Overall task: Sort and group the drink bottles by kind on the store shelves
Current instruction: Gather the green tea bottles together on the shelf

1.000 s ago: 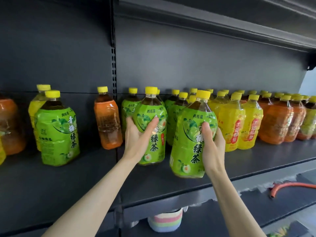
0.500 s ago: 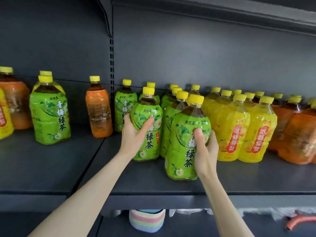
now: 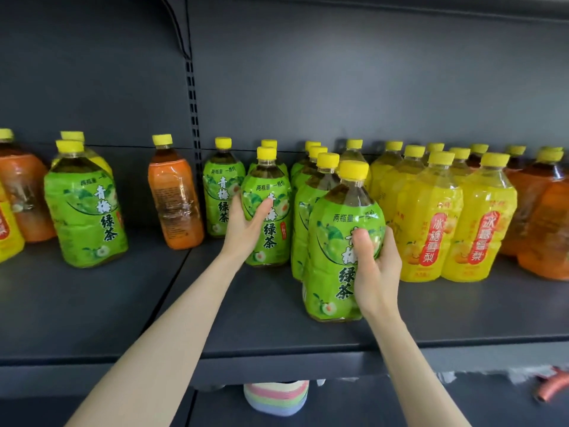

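Observation:
My left hand [image 3: 246, 224] grips a green tea bottle [image 3: 271, 211] with a yellow cap, upright on the dark shelf [image 3: 246, 309]. My right hand [image 3: 374, 266] grips another green tea bottle [image 3: 335, 248] nearer the shelf's front edge, its base at the shelf surface. More green tea bottles [image 3: 308, 192] stand in rows behind both. Yellow pear drink bottles [image 3: 455, 217] stand to the right, then orange bottles [image 3: 542, 223] at the far right. On the left stand a lone orange bottle [image 3: 175, 198] and a lone green tea bottle [image 3: 84, 208].
At the far left, an orange bottle [image 3: 26, 192] and a yellow bottle [image 3: 7, 235] stand at the frame edge. A slotted upright [image 3: 192, 103] splits the back panel. Below the shelf sit a striped pastel object [image 3: 277, 396] and an orange hose [image 3: 551, 386].
The view has tilted and come closer. The bottle in my right hand has settled lower, onto the shelf front. My left hand stays on its bottle.

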`<state>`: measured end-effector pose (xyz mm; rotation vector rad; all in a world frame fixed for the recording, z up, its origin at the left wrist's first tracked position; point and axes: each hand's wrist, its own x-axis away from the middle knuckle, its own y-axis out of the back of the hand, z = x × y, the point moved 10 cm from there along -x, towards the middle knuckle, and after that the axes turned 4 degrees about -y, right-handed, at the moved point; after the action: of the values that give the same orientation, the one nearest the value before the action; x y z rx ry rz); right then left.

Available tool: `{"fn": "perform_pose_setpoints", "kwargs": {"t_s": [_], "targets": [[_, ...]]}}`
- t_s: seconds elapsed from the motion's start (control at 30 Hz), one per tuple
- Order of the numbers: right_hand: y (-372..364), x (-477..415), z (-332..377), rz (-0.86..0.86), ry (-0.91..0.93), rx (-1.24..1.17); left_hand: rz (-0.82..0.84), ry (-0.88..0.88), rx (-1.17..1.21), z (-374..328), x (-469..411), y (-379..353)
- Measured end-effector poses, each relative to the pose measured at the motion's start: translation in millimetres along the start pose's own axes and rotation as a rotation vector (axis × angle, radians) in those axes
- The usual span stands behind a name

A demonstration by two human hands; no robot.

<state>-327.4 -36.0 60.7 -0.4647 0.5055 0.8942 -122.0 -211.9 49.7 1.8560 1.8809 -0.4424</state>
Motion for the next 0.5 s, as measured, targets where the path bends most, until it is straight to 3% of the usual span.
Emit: {"fn": "perform_pose_setpoints", "kwargs": {"t_s": [0.5], "targets": [[-3.2,0.3,1.2,0.023,0.015,0.022,0.011,0.045,0.011,19.2,-22.4,-4.6]]}}
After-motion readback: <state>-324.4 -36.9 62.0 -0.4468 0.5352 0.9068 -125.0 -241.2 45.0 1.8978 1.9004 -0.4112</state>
